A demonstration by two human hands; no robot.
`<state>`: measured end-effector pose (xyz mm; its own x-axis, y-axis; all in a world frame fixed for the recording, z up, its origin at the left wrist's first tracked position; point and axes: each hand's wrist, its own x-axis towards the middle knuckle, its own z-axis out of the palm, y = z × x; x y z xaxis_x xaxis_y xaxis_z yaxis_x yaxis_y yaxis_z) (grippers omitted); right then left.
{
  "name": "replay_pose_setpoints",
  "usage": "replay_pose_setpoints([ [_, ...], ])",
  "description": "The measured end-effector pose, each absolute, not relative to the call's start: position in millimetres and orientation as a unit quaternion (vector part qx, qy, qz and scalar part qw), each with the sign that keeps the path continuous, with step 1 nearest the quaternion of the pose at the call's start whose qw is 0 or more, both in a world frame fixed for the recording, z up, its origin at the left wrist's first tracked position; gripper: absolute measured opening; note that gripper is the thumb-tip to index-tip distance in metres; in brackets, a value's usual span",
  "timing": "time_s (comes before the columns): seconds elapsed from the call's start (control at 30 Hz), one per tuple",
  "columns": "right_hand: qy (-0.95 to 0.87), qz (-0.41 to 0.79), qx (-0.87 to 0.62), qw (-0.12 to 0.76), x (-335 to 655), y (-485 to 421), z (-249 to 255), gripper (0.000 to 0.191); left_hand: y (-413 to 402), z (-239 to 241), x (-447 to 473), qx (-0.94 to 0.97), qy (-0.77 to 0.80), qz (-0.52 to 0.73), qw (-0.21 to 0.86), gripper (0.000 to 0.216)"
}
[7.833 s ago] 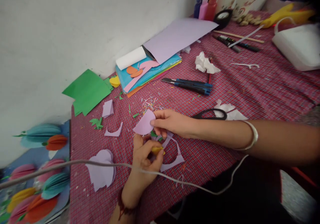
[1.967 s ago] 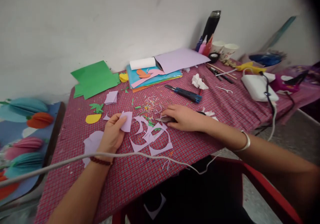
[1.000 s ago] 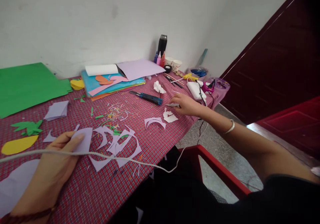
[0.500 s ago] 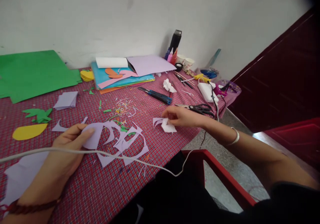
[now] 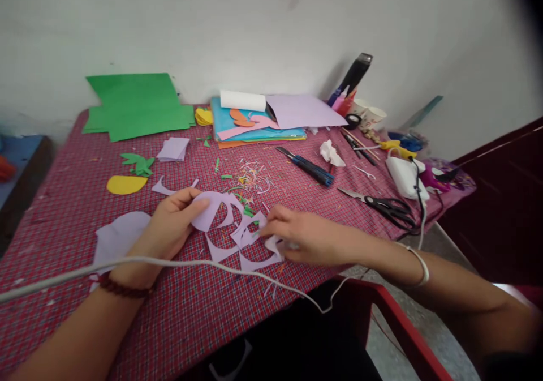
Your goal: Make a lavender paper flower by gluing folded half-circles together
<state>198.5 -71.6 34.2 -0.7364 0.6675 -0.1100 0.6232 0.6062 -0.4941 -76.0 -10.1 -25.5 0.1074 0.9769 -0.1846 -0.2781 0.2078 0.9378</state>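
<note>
My left hand (image 5: 167, 231) pinches a rounded piece of lilac paper (image 5: 204, 215) between thumb and fingers, over the front of the table. Curved lilac paper scraps (image 5: 219, 252) lie just right of it, some touching one another. My right hand (image 5: 307, 235) is low over these scraps, its fingers closed on a crumpled white tissue (image 5: 274, 245), partly hidden beneath them. Whether a lilac scrap is also in those fingers I cannot tell. Left of my left hand lie larger lilac sheets (image 5: 121, 234), a yellow cutout (image 5: 126, 185) and green leaf cutouts (image 5: 139, 163).
A white cable (image 5: 186, 263) crosses in front of my left wrist. Black-handled scissors (image 5: 384, 205) and a utility knife (image 5: 309, 168) lie to the right, near another crumpled tissue (image 5: 331, 153). Stacked coloured sheets (image 5: 258, 135) and green sheets (image 5: 139, 106) are at the back.
My right hand has moved left with the white tissue, from near the scissors to over the lilac scraps. My left hand still holds the lilac piece. The view has turned left.
</note>
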Motion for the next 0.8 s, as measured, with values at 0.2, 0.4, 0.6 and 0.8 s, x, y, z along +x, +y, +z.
replay_pose_setpoints([
  [0.2,-0.929,0.22,-0.296,-0.031,161,-58,39,0.057,-9,-23,-77,0.359,0.425,0.498,0.665,0.024],
  [0.4,-0.923,0.265,-0.276,-0.027,142,-30,25,0.017,-8,-23,-76,0.325,0.398,0.508,0.691,0.02],
  [0.6,-0.877,0.2,-0.435,0.04,134,18,18,0.017,-2,-23,-82,0.272,0.395,0.538,0.694,0.014],
  [0.8,-0.865,0.115,-0.485,0.05,115,67,10,0.019,1,-23,-85,0.249,0.383,0.54,0.707,0.011],
])
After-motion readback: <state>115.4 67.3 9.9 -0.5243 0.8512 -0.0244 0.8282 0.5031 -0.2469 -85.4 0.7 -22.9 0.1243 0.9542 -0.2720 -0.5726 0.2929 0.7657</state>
